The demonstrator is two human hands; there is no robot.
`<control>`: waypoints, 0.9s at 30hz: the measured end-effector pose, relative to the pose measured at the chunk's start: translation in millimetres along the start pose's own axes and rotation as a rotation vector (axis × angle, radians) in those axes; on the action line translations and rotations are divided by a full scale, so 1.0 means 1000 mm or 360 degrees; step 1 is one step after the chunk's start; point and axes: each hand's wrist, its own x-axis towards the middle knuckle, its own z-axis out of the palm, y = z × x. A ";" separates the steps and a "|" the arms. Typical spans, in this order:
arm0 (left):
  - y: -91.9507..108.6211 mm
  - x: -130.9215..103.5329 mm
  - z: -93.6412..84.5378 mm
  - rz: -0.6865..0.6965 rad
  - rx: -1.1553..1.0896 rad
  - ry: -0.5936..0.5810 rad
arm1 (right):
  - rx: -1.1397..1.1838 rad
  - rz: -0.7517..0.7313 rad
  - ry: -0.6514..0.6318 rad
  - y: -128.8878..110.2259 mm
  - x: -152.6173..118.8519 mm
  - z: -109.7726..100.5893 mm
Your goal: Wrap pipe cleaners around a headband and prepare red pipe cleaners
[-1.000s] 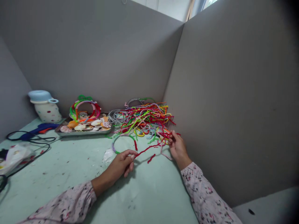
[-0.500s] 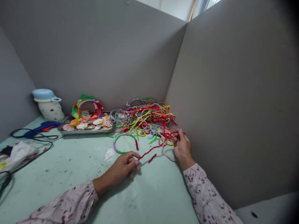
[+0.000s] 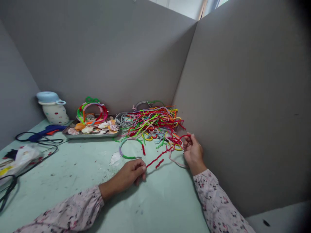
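Note:
A long red pipe cleaner [image 3: 159, 156] runs slantwise above the table, its near end pinched by my left hand [image 3: 136, 171]. My right hand [image 3: 193, 152] has its fingers closed on a red pipe cleaner at the right edge of the pile; whether it is the same strand I cannot tell. A short red piece [image 3: 159, 163] lies below the long strand. Left of it is a ring-shaped piece [image 3: 121, 146] in purple, green and red with an open gap. The tangled pile of colourful pipe cleaners [image 3: 153, 121] lies behind both hands.
A metal tray [image 3: 91, 136] holds shells and colourful wrapped hoops [image 3: 106, 113]. Further left are a white bottle [image 3: 56, 113] with a blue lid, a blue tool [image 3: 46, 132] with a black cord, and a plastic bag [image 3: 24, 157]. Grey panels [image 3: 109, 58] stand behind and at the right.
My left fingers have closed more tightly on the red pipe cleaner's end. My right hand has shifted slightly right, and the whole view has moved a little.

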 end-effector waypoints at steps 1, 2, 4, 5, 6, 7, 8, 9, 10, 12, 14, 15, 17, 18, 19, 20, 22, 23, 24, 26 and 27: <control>0.000 0.000 0.000 -0.0003 0.0023 0.0003 | 0.0005 -0.0005 0.0010 0.000 0.001 -0.001; 0.000 -0.001 0.000 -0.0014 0.0040 0.0003 | 0.0006 -0.0012 0.0016 0.000 0.001 -0.002; 0.001 -0.002 0.000 -0.0029 0.0083 -0.0004 | -0.0004 -0.0017 0.0036 -0.001 0.002 -0.002; 0.001 -0.003 0.000 -0.0031 0.0109 -0.0012 | -0.0015 -0.0012 0.0056 -0.002 0.002 -0.002; 0.001 -0.004 0.000 -0.0031 0.0134 -0.0022 | -0.0027 -0.0004 0.0078 -0.003 0.001 -0.002; 0.002 -0.005 0.000 -0.0034 0.0153 -0.0032 | -0.0040 0.0005 0.0105 -0.003 0.001 -0.001; 0.002 -0.005 -0.001 -0.0042 0.0166 -0.0041 | -0.0052 0.0013 0.0129 -0.004 0.000 0.000; 0.001 -0.006 -0.001 -0.0053 0.0176 -0.0051 | -0.0060 0.0018 0.0147 -0.004 0.000 0.001; 0.001 -0.007 -0.002 -0.0063 0.0185 -0.0060 | -0.0065 0.0020 0.0156 -0.004 0.000 0.001; 0.001 -0.008 -0.002 -0.0064 0.0215 -0.0073 | -0.0066 0.0014 0.0154 -0.004 -0.001 0.002; 0.002 -0.009 -0.003 -0.0032 0.0250 -0.0086 | -0.0063 0.0010 0.0131 -0.004 -0.001 0.001; 0.002 -0.010 -0.003 -0.0014 0.0255 -0.0093 | -0.0060 0.0011 0.0118 -0.004 -0.001 0.001; 0.003 -0.010 -0.003 0.0010 0.0231 -0.0102 | -0.0041 0.0019 0.0106 -0.004 0.000 0.000; 0.003 -0.010 -0.004 0.0020 0.0203 -0.0095 | -0.0024 0.0031 0.0104 -0.004 0.000 0.000; 0.004 -0.010 -0.005 0.0034 0.0171 -0.0081 | -0.0006 0.0051 0.0104 -0.005 0.000 0.000; 0.004 -0.010 -0.006 0.0060 0.0133 -0.0040 | 0.0014 0.0078 0.0106 -0.005 0.000 0.000; 0.006 -0.009 -0.008 0.0136 0.0052 0.0071 | 0.0053 0.0137 0.0105 -0.007 -0.001 -0.001; 0.008 -0.009 -0.009 0.0182 0.0014 0.0143 | 0.0072 0.0164 0.0102 -0.007 -0.001 -0.001; 0.009 -0.009 -0.010 0.0216 -0.0007 0.0190 | 0.0093 0.0183 0.0099 -0.008 -0.002 -0.001; 0.012 -0.009 -0.011 0.0262 -0.0017 0.0249 | 0.0134 0.0202 0.0094 -0.008 -0.002 0.000; 0.014 -0.010 -0.011 0.0276 -0.0018 0.0260 | 0.0147 0.0210 0.0096 -0.009 -0.002 0.000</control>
